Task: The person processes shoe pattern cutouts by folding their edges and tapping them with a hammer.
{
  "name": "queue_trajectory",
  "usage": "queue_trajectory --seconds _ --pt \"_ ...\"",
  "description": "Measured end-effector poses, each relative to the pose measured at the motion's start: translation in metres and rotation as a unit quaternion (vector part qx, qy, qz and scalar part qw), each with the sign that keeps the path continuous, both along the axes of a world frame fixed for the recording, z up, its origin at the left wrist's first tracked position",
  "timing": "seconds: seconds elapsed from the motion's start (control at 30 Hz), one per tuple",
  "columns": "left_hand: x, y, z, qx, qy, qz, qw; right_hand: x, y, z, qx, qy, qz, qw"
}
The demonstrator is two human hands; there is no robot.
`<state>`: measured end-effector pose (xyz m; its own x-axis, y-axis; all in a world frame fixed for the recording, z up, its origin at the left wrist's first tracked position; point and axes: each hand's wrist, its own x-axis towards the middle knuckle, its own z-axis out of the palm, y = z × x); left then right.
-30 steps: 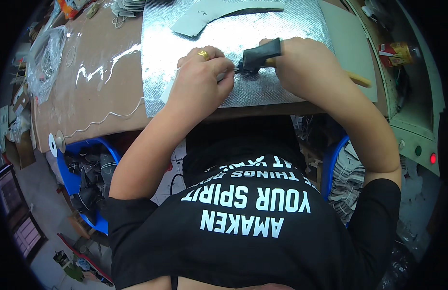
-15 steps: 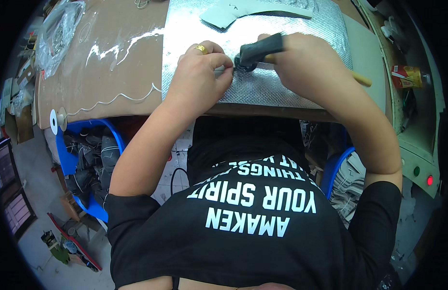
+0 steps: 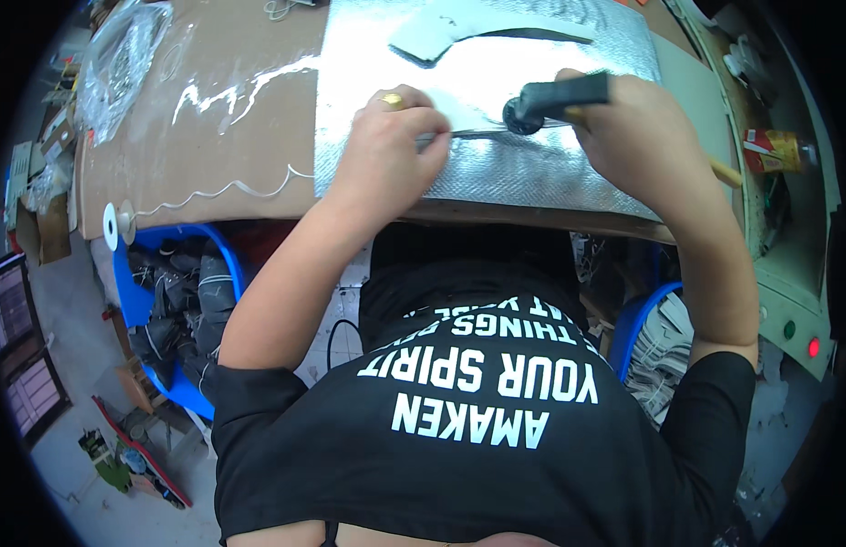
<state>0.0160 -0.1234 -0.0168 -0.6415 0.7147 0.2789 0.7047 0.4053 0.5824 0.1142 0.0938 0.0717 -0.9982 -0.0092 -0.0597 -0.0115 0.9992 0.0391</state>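
Observation:
My right hand (image 3: 637, 123) is closed around the yellowish handle of a hammer (image 3: 564, 94), whose handle end sticks out past the wrist. The hammer's black head hangs low over a silver quilted foil sheet (image 3: 514, 178); whether it touches what lies beneath I cannot tell. To its left, my left hand (image 3: 394, 150) pinches the end of a thin pale piece with a dark edge (image 3: 485, 134), which runs rightward below the hammer head. Glare washes out much of this piece. Beyond both hands lies a curved white cut piece with a dark edge (image 3: 459, 25).
A clear plastic bag (image 3: 122, 68) lies on the brown table (image 3: 231, 109) at far left. White cord runs from a spool (image 3: 118, 224) at the front edge. Blue bins (image 3: 224, 251) with dark pieces and pale pieces (image 3: 660, 346) flank my lap. A green-grey machine with a red light (image 3: 813, 347) stands right.
The hammer and my right hand have moved right, away from my left hand. More of the thin piece's dark edge shows between them. My left hand keeps its pinch.

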Motion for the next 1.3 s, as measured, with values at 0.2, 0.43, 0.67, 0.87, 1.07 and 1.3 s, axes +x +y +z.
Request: queue_trajectory --seconds 0.2,0.43,0.67,0.87,1.07,1.3 --pt "0.034 0.062 -0.002 0.023 0.052 -0.148 0.987 0.053 0.03 -0.021 -0.055 -0.028 -0.087 0.994" --pt "0.028 0.051 -0.005 0.005 0.052 -0.089 0.995 0.055 0.032 -0.014 0.011 0.009 -0.017 1.0" --pt "0.031 0.036 -0.004 0.017 0.099 -0.093 0.991 0.034 0.017 -0.019 -0.025 -0.006 -0.032 0.999" --pt "0.031 0.037 -0.001 -0.023 -0.005 -0.011 1.0 0.034 0.008 -0.003 0.0 0.002 0.026 1.0" --pt "0.037 0.021 0.002 -0.02 0.042 0.009 0.999 0.019 0.005 -0.012 -0.013 -0.038 -0.019 0.999" --pt "0.04 0.012 -0.003 0.009 0.033 0.032 0.999 0.014 -0.004 -0.017 -0.037 -0.022 0.024 0.999"
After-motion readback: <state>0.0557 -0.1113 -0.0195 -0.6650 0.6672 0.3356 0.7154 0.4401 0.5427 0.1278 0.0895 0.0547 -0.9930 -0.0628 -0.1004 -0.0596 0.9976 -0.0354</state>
